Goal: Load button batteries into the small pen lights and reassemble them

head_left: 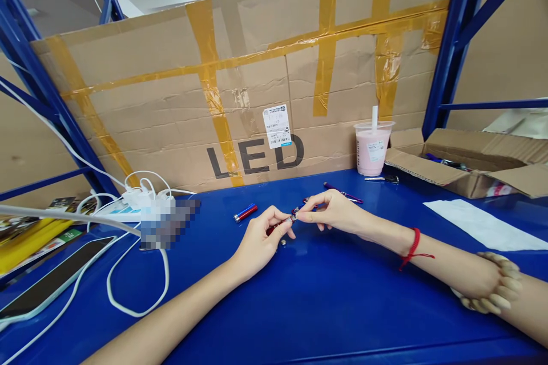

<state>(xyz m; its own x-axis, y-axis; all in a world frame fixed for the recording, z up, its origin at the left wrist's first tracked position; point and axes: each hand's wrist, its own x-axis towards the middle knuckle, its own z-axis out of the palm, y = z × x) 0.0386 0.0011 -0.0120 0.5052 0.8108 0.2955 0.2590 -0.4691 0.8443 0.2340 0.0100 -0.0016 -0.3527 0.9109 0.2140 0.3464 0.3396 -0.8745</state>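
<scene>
My left hand (259, 239) is closed around a slim red metallic tube (271, 230), which lies mostly hidden in the fingers. The tube's silvery end (292, 218) points to the right. At that end, my right hand (336, 211) has thumb and forefinger pinched together; what is between them is too small to make out. A tiny metal piece (283, 243) lies on the table just below the left fingers. To the left are a blue and a red short tube (245, 213), side by side. Behind the right hand lie several purple and blue slim tubes (342, 192).
A pink drink cup (372, 148) with a straw stands at the back right, beside an open cardboard box (462, 162). White paper (488, 224) lies at the right. At the left are a phone (55, 274), a power strip (124, 211) and looping white cables (137, 315).
</scene>
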